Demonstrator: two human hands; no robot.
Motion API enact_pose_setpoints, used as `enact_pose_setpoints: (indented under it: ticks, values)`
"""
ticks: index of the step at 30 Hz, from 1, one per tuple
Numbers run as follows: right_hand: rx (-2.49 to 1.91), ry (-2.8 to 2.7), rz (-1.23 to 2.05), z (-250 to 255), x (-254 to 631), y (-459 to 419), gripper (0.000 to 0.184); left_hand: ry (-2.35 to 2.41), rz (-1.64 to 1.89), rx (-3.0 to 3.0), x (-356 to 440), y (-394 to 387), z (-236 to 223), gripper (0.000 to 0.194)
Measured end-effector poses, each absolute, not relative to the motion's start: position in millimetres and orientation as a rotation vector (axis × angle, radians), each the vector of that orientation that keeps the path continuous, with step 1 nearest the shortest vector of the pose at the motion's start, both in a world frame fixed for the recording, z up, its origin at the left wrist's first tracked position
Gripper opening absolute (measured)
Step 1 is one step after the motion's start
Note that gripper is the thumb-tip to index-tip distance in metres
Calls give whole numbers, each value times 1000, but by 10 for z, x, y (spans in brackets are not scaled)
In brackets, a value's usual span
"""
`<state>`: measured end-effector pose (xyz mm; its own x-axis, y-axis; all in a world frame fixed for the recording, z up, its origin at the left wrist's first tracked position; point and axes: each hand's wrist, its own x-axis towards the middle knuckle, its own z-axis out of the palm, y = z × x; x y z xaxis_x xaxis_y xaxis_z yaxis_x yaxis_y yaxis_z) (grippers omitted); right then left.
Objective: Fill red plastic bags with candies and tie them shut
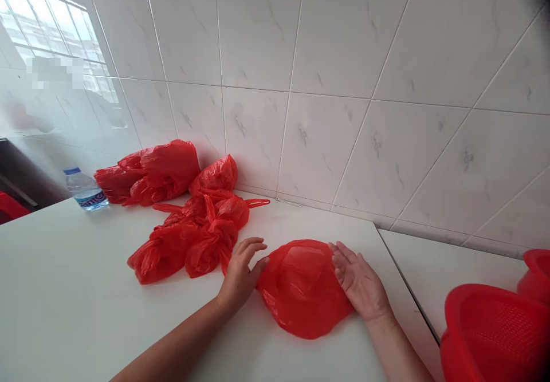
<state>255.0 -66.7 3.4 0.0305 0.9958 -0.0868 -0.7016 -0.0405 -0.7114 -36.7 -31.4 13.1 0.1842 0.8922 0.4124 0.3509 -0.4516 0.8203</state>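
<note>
A red plastic bag (305, 290), puffed out and rounded, lies on the white table in front of me. At its left side is my left hand (243, 273), fingers apart, with the thumb at the bag's edge. My right hand (358, 279) is at the bag's right side, palm turned inward and fingers stretched out. Neither hand grips the bag. What is inside it cannot be made out. Just left of my left hand sits a group of knotted red plastic bags (193, 233), their contents hidden.
Against the tiled wall (258, 118) lies a larger heap of red bags (158, 167). A water bottle with a blue cap (88, 190) stands beside it. Red plastic baskets (494, 336) are at the right, past the seam between the white tabletops (77, 290).
</note>
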Motion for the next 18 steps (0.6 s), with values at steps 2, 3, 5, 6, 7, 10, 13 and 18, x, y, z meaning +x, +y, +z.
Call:
enact_pose_setpoints:
  ticks: [2,3,5,6,7,10,13,18]
  values:
    - [-725,-629,1458,47,2521,-672,33,954,1256,2236,-349,-426,182,28]
    - [-755,-671,1436,55,2499,-677,34,803,1222,2432,-328,-483,200,33]
    - [-838,-757,1381,59,2448,-685,34,540,1086,2747,-271,-582,217,46]
    - [-889,-796,1347,54,2422,-686,35,486,1010,2831,-239,-619,218,47]
    - [-946,-826,1312,45,2399,-686,36,479,937,2886,-210,-645,214,44]
    - [-1107,-843,1227,9,2355,-678,45,559,803,2965,-167,-655,185,25]
    - [-1208,-907,1093,11,2337,-682,50,643,831,2990,-187,-608,145,26]
    - [-1471,-1130,517,83,2273,-747,33,729,1011,2939,-227,-553,102,31]
